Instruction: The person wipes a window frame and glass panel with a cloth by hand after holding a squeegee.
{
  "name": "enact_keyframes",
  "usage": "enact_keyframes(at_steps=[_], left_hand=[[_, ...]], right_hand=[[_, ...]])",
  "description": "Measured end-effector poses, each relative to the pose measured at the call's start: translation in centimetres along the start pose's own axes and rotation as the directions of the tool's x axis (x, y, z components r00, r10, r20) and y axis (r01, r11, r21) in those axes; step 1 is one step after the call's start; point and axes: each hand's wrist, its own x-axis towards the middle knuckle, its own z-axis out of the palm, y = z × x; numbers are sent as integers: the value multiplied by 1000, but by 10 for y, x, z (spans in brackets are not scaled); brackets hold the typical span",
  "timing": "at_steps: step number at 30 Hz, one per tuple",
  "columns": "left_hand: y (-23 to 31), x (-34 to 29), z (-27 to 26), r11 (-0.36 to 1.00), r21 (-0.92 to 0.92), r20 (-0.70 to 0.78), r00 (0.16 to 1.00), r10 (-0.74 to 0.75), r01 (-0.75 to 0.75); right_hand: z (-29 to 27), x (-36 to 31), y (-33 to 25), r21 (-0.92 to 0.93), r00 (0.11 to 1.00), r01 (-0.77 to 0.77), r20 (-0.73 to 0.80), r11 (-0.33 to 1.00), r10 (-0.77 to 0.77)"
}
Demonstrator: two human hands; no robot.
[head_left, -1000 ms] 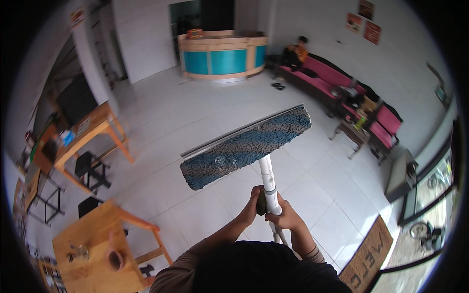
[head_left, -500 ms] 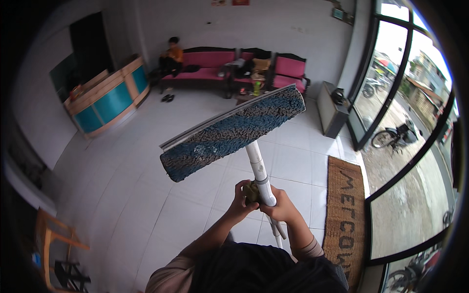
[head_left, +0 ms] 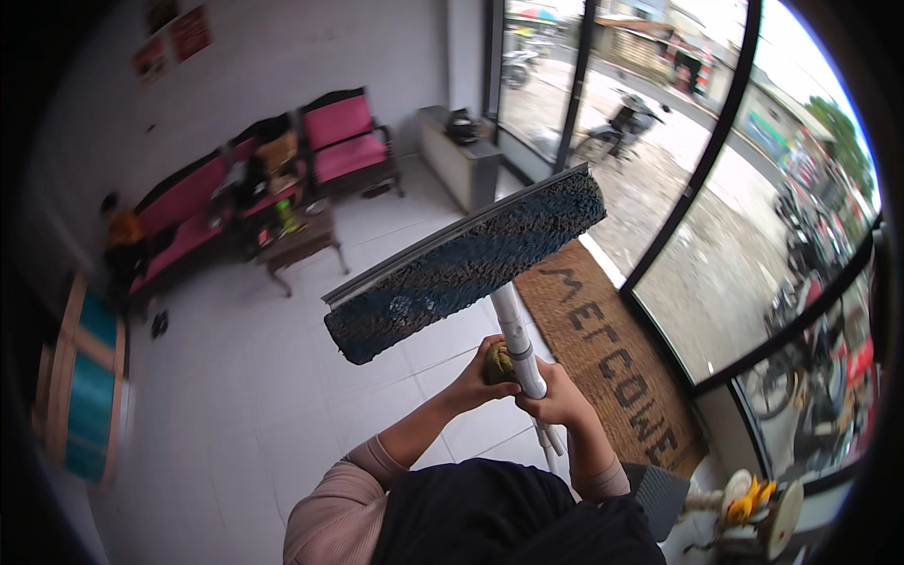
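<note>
A window squeegee with a shaggy blue-grey striped pad (head_left: pixel 461 268) is raised in front of me, its thin blade along the upper edge. Its white pole (head_left: pixel 518 339) runs down toward my body. My right hand (head_left: pixel 558 394) is wrapped round the pole. Close beside it, my left hand (head_left: pixel 478 379) is closed on an olive-green lump (head_left: pixel 499 363), pressed near the pole; whether this is a sponge or a cloth I cannot tell. Part of the lump is hidden by the fingers.
A brown doormat (head_left: pixel 603 358) lies beside tall glass panels with black frames (head_left: pixel 702 179). A low wooden table (head_left: pixel 306 240) stands before pink seats (head_left: pixel 344 141), where a person (head_left: pixel 122 235) sits at far left. A teal-panelled counter (head_left: pixel 89 386) is at left, a fan-like object (head_left: pixel 753 508) at lower right.
My view has swung right toward the glass panels, so the seats and counter now appear farther left. Both hands keep their hold, and the squeegee stays raised before me.
</note>
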Motion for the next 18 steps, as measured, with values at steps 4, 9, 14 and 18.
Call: enact_keyframes(at_steps=[4,9,14,18], left_hand=[[-32,109,-2,995,-94,92,996,-6,15],[-66,244,-4,971,-210,136,987,-88,115],[-79,371,-21,965,-235,72,992,-107,121],[-99,455,-56,987,-157,-89,996,16,-30]], right_hand=[[-55,41,51,-3,973,38,-230,999,-37],[-138,99,107,77,935,32,-356,997,-2],[-227,179,146,117,931,13,-364,993,30],[-286,253,173,213,960,-79,-247,974,132]])
